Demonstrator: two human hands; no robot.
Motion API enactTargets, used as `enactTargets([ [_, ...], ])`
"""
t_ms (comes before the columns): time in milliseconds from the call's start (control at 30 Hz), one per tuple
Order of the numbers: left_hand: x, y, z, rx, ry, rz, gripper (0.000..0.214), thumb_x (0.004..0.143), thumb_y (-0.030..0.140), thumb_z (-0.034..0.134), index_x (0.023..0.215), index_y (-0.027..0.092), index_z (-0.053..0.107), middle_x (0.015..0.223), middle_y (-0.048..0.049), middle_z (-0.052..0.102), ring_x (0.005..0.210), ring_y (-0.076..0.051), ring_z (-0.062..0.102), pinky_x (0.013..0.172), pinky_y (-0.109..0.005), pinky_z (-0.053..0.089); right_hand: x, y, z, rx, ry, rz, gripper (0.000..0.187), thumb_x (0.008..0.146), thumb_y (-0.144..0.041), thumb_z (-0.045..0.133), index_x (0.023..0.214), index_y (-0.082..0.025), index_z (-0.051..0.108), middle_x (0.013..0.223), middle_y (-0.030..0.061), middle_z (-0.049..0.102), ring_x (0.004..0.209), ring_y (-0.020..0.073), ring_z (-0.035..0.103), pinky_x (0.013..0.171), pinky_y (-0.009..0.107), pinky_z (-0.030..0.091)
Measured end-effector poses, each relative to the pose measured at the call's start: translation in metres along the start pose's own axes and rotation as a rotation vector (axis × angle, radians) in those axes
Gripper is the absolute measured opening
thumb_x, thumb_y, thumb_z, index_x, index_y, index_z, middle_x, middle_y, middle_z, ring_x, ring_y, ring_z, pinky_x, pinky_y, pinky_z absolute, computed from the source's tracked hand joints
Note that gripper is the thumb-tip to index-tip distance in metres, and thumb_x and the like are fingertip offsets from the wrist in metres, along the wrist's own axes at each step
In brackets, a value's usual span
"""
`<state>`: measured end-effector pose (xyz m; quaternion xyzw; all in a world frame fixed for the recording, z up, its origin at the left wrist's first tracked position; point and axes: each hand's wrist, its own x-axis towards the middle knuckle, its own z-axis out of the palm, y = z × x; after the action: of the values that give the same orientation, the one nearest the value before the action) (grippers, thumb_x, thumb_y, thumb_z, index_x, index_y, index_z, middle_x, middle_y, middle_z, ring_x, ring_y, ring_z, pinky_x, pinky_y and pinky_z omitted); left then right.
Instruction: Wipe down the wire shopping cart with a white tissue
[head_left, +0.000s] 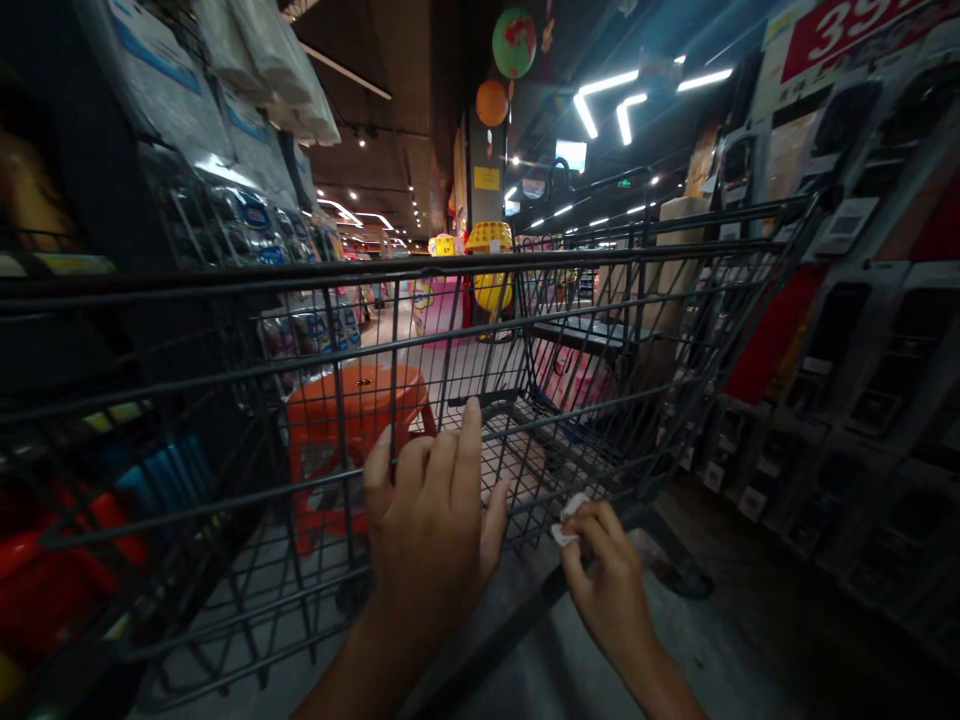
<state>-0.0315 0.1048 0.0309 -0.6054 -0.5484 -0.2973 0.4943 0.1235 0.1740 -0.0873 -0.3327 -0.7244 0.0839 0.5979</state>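
A white wad (574,506) is pinched in the right hand (611,575), close by the cart (360,269). The left hand (427,520) is held wide open, with nothing gripped. If the cart were bumped, the left hand might be hurt, or the wad dropped.

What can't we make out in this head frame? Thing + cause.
All in the head view:
- White wad: partly covered by the right hand; full shape and material unclear.
- Left hand: palm faces away; can't tell whether fingertips touch the cart.
- Orange stool: partly hidden behind left hand and cart wires.
- Red price sign: cut by top edge.
- Package label: print too small.
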Motion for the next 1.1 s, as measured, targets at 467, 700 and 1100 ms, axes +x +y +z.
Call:
enactTargets([
  [467,-0.076,-0.044,-0.021,-0.043,-0.023,0.018,0.045,0.075,0.020,0.064,0.119,0.024,0.055,0.111,-0.0111,0.058,0.099,-0.029,0.054,0.087,-0.047,0.039,-0.004,-0.034,-0.035,0.049,0.097,0.002,0.015,0.086,-0.014,0.053,0.090,-0.021,0.065,0.106,0.0085,0.055,0.101,0.0198,0.058,0.080,0.033,0.051],
  [700,-0.094,-0.049,-0.015,0.055,-0.091,0.109,0.048,0.076,0.023,0.061,0.124,0.020,0.054,0.094,-0.0072,0.065,0.090,-0.026,0.056,0.086,-0.044,0.038,0.023,-0.052,-0.001,0.075,0.126,-0.102,0.026,0.086,-0.008,0.049,0.106,-0.021,0.058,0.100,0.0079,0.058,0.095,0.0180,0.060,0.077,0.032,0.052],
  [1100,-0.094,-0.033,-0.015,0.060,-0.118,-0.011,0.048,0.074,0.035,0.060,0.120,0.020,0.054,0.094,-0.0096,0.061,0.091,-0.029,0.053,0.089,-0.050,0.035,-0.012,-0.040,0.024,0.095,0.059,0.073,0.016,0.078,-0.007,0.049,0.083,-0.021,0.057,0.077,-0.0003,0.055,0.066,0.0115,0.053,0.057,0.021,0.044],
])
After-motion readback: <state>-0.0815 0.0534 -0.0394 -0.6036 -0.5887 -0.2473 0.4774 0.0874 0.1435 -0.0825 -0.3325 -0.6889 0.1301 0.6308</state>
